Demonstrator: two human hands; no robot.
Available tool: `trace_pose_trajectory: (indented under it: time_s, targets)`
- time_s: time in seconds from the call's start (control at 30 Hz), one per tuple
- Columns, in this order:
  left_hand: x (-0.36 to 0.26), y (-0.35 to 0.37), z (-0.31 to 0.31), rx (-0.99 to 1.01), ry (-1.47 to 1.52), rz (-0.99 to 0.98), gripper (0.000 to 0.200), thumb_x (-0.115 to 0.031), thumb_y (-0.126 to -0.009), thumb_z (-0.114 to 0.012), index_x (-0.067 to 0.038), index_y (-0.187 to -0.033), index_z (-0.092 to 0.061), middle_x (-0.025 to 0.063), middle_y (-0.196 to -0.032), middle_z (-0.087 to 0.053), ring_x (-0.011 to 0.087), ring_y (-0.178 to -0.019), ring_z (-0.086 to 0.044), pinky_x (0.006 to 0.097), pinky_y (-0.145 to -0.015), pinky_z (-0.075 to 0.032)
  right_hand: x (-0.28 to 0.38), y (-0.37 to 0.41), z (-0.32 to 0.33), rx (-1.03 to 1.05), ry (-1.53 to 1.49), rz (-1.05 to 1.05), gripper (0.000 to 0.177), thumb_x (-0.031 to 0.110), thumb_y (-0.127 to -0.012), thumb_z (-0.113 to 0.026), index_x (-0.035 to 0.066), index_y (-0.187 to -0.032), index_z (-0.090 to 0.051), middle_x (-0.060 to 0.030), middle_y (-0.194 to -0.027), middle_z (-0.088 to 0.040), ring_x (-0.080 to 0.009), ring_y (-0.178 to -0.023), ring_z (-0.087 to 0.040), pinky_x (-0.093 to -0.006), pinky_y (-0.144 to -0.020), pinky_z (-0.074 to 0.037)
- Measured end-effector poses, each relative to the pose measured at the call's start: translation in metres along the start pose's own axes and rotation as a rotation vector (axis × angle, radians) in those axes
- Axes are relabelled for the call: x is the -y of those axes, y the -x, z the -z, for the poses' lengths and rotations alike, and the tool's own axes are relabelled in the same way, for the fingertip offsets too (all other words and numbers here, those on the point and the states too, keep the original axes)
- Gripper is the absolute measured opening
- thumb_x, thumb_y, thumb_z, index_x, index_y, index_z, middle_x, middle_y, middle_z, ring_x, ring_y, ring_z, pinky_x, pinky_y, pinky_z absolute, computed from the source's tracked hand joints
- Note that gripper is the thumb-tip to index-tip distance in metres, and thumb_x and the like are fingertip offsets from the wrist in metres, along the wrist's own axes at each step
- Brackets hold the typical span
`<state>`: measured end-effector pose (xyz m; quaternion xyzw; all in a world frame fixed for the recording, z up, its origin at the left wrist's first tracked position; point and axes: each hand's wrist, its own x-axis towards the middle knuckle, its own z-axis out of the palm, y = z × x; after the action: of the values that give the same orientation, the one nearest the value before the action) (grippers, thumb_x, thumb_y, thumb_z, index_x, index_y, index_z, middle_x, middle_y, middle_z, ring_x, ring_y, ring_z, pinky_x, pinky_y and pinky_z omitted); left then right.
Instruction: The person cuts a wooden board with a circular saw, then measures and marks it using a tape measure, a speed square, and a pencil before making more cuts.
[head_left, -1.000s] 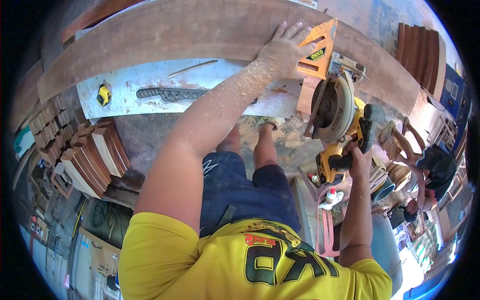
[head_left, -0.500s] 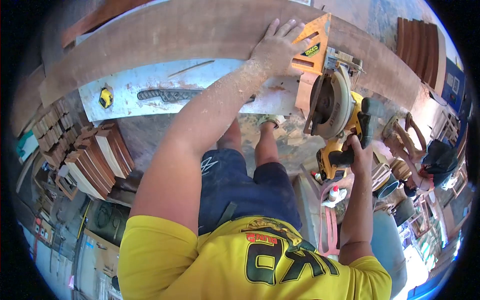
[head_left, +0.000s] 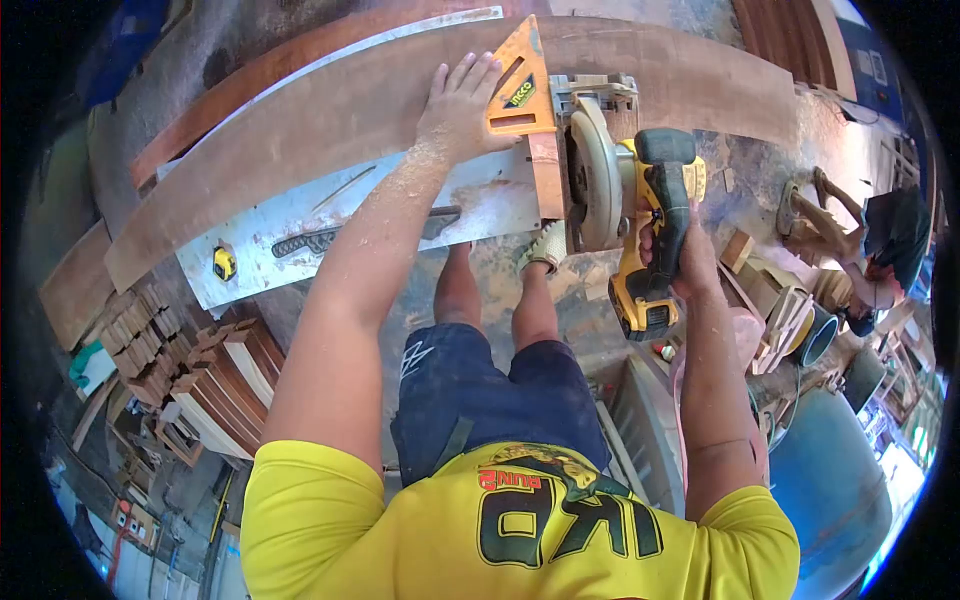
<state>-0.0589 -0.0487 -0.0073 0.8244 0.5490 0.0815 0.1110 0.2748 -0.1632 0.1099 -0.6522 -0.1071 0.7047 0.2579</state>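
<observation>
at the far left, below the bench, short wood blocks [head_left: 165, 350] stand stacked in rows on the floor. just right of them a yellow tape measure [head_left: 224, 263] lies on the white bench top [head_left: 290, 215], with a dark patterned tool [head_left: 320, 240] beside it, partly hidden by the forearm. a long brown board [head_left: 300, 130] runs along the bench top's far side. the left hand [head_left: 458, 105] lies flat on this board, fingers spread wide and pointing away, its thumb side touching an orange speed square [head_left: 520, 80] that sits on the board. just right of the square, the circular saw [head_left: 615, 170] rests on the board, its base plate close against the square's edge and its round blade guard hanging over the near edge. the right hand [head_left: 672, 250] is wrapped round the saw's yellow and black handle, fingers closed tight about it. farther right, another person [head_left: 880, 250] bends over wood pieces, well apart from the saw, and a blue barrel [head_left: 835, 490] stands at the lower right.
</observation>
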Motion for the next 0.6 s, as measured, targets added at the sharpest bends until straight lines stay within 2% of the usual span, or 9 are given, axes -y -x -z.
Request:
trace_pose_trajectory:
  time_s: [0.1,0.17,0.27,0.43,0.5,0.57,0.6]
  targets:
    - [-0.001,0.000,0.001,0.020,0.006,0.011,0.109,-0.063,-0.065,-0.075,-0.010,-0.150,-0.031,0.0092,-0.154,-0.033,0.0252,-0.146,-0.024,0.0501,-0.119,-0.015,-0.003,0.004,-0.001,-0.004,-0.066,-0.035,0.070,0.063,-0.100,-0.025,0.003,-0.109,-0.060,-0.0094,-0.071,-0.059,-0.0205,-0.061,-0.058,-0.0328,-0.059,-0.050]
    - [0.001,0.000,0.002,0.047,0.011,0.024,0.109,-0.062,-0.067,-0.075,-0.012,-0.151,-0.028,0.0097,-0.156,-0.030,0.0247,-0.147,-0.022,0.0493,-0.120,-0.012,-0.008,0.005,0.002,0.079,-0.022,0.016,0.070,0.063,-0.099,-0.026,0.003,-0.111,-0.060,-0.0086,-0.071,-0.058,-0.0198,-0.060,-0.057,-0.0323,-0.057,-0.049]
    - [0.002,0.000,0.003,0.061,-0.001,0.022,0.109,-0.063,-0.066,-0.076,-0.011,-0.150,-0.030,0.0104,-0.154,-0.033,0.0259,-0.146,-0.024,0.0495,-0.119,-0.014,-0.004,0.008,-0.003,0.024,-0.028,-0.006,0.072,0.064,-0.099,-0.025,0.003,-0.113,-0.060,-0.0080,-0.070,-0.058,-0.0195,-0.060,-0.056,-0.0320,-0.057,-0.047]
    - [0.005,0.001,0.001,-0.032,-0.011,-0.030,0.106,-0.065,-0.065,-0.074,-0.008,-0.147,-0.037,0.0121,-0.151,-0.038,0.0286,-0.142,-0.031,0.0496,-0.116,-0.020,-0.002,0.003,-0.002,0.079,0.003,0.039,0.070,0.065,-0.099,-0.027,0.003,-0.111,-0.057,-0.0090,-0.072,-0.058,-0.0203,-0.061,-0.056,-0.0324,-0.058,-0.047]
    - [0.005,0.002,0.001,-0.026,-0.031,-0.022,0.103,-0.067,-0.069,-0.070,-0.007,-0.146,-0.038,0.0123,-0.151,-0.039,0.0283,-0.142,-0.030,0.0494,-0.116,-0.020,-0.001,0.000,-0.003,-0.053,-0.066,0.004,0.068,0.063,-0.099,-0.028,0.003,-0.111,-0.056,-0.0101,-0.074,-0.058,-0.0211,-0.062,-0.056,-0.0322,-0.058,-0.047]
    - [0.007,0.002,-0.002,-0.073,0.047,-0.031,0.097,-0.068,-0.075,-0.064,-0.007,-0.146,-0.038,0.0119,-0.150,-0.039,0.0281,-0.142,-0.031,0.0493,-0.116,-0.020,0.005,0.003,-0.011,0.002,-0.075,0.027,0.065,0.062,-0.100,-0.027,0.005,-0.110,-0.056,-0.0095,-0.073,-0.056,-0.0221,-0.061,-0.053,-0.0326,-0.060,-0.046]
    - [0.006,0.002,-0.002,-0.091,0.032,-0.032,0.080,-0.062,-0.087,-0.055,-0.010,-0.145,-0.040,0.0116,-0.150,-0.040,0.0274,-0.141,-0.032,0.0487,-0.115,-0.021,0.004,0.003,-0.011,0.001,-0.051,0.032,0.064,0.062,-0.100,-0.026,0.006,-0.110,-0.057,-0.0092,-0.073,-0.056,-0.0222,-0.061,-0.053,-0.0329,-0.060,-0.046]
